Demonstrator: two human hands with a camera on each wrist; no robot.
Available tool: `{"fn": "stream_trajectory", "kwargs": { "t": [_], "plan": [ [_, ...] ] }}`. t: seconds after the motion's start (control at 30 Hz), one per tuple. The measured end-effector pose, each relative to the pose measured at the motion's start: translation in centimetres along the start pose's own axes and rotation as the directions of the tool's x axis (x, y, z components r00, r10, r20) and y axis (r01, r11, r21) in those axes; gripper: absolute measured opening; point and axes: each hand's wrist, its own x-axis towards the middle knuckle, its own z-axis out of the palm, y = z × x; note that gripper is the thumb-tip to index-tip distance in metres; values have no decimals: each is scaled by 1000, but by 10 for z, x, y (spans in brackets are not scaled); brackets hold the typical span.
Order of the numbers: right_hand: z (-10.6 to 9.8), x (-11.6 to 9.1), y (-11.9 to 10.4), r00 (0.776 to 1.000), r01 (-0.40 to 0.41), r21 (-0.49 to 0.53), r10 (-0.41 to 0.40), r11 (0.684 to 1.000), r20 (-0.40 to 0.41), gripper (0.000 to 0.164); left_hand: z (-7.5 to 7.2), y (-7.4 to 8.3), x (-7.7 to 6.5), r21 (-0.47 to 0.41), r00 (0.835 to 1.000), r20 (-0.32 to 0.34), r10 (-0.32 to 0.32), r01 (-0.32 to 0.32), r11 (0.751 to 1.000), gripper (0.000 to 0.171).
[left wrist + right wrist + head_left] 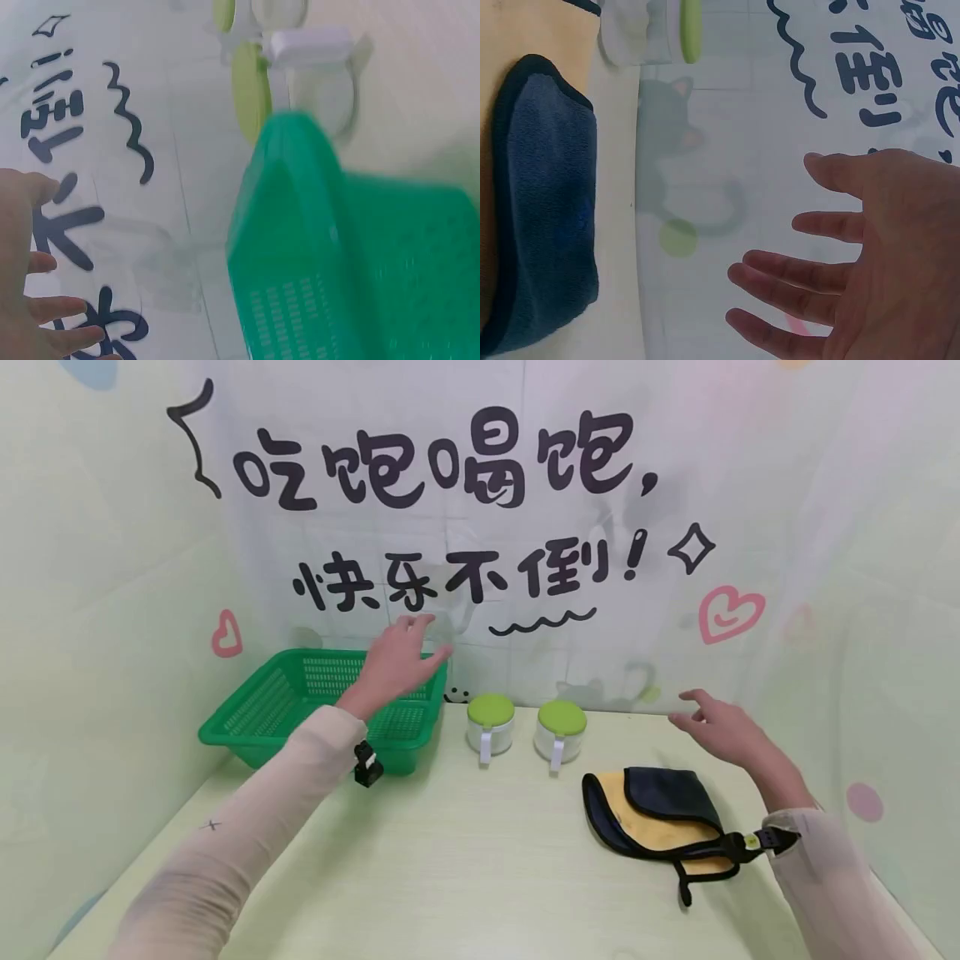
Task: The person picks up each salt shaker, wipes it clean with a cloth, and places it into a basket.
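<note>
Only the head view took in both hands at once, along with the whole of a folded yellow and dark blue cloth (672, 795), down to the loop at its near edge; the right wrist view showed the nap of its blue flap and, more plainly, a grey cat figure on the lettered backdrop (465, 527), while the left wrist view brought close the perforated wall of a green basket (401, 757). The person's left hand (397, 660) was stretched forward in the air, thumb held away from the extended fingers. The right hand (720, 731), likewise raised, was angled inward, its fingers spread and slightly bent. Both hands were released, grasping nothing. The basket stood at the left of the pale table (465, 877), near the backdrop and apart from the left hand, which overlapped its far rim in the head view. The cloth lay at the right of the table, nearer the person than the right hand and clear of its fingers. Between the hands, near the backdrop, a left cup (491, 727) and a right cup (560, 735) stood side by side under green lids, handles toward the person
</note>
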Motion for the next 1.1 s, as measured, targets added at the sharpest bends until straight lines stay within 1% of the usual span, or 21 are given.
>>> {"fn": "stream_trajectory", "kwargs": {
  "t": [0.1, 0.2, 0.37, 0.47, 0.6, 0.73, 0.83, 0.93, 1.03, 1.1],
  "plan": [
    [10, -3, 9, 1000, -20, 11, 20, 1000, -6, 66, 7, 15, -6, -20, 1000, -18, 13, -13, 1000, 65],
    [19, -5, 16, 999, -53, 27, 52, 998, 10, 65, 13, 28, -15, -61, 1000, -23, 13, -14, 998, 58],
    [31, -13, 27, 990, -136, -39, 137, 990, 32, 62, 27, 48, -27, -148, 999, -44, 23, -29, 989, 53],
    [38, -16, 32, 983, -174, -78, 179, 982, 52, 61, 37, 58, -35, -189, 998, -53, 27, -36, 981, 51],
    [46, -19, 34, 968, -234, -34, 236, 972, 83, 60, 50, 67, -46, -256, 999, -52, 11, -24, 966, 48],
    [51, -21, 36, 947, -308, 54, 301, 950, 108, 59, 62, 75, -52, -354, 999, -41, -17, 1, 935, 45],
    [57, -21, 37, 927, -366, 83, 355, 927, 125, 71, 71, 79, -55, -417, 999, -33, -44, 26, 909, 42],
    [63, -20, 40, 906, -413, 87, 400, 907, 136, 82, 81, 83, -56, -455, 997, -18, -72, 56, 889, 39],
    [66, -17, 44, 901, -426, 119, 409, 897, 144, 87, 89, 87, -56, -504, 995, 9, -100, 91, 859, 36],
    [67, -15, 47, 902, -425, 159, 404, 891, 151, 86, 93, 89, -56, -544, 991, 27, -128, 122, 830, 34]
  ]
}}
